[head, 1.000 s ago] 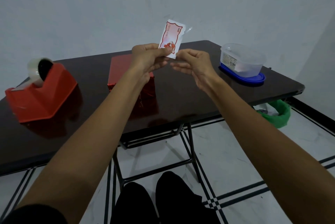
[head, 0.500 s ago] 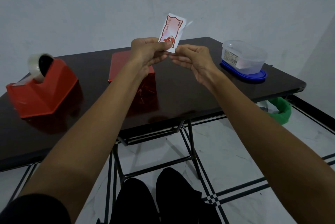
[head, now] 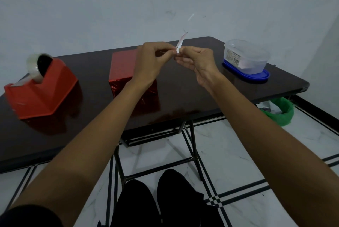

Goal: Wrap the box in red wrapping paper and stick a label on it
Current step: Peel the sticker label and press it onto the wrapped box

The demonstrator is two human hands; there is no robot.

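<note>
A box wrapped in shiny red paper [head: 122, 67] stands on the dark table [head: 192, 91], partly hidden behind my left forearm. Above the table, my left hand [head: 152, 61] and my right hand [head: 197, 60] both pinch the lower end of a small white label with red print [head: 180, 42]. The label is turned edge-on to the camera, so its face does not show. Its upper end sticks up and to the right.
A red tape dispenser [head: 39, 87] with a roll of tape sits at the table's left. A clear plastic container on a blue lid [head: 245, 59] stands at the right. A green bag [head: 280, 111] lies on the tiled floor below the right edge.
The label has turned from facing the camera to edge-on. Both hands have stayed close together above the table, still pinching its lower end.
</note>
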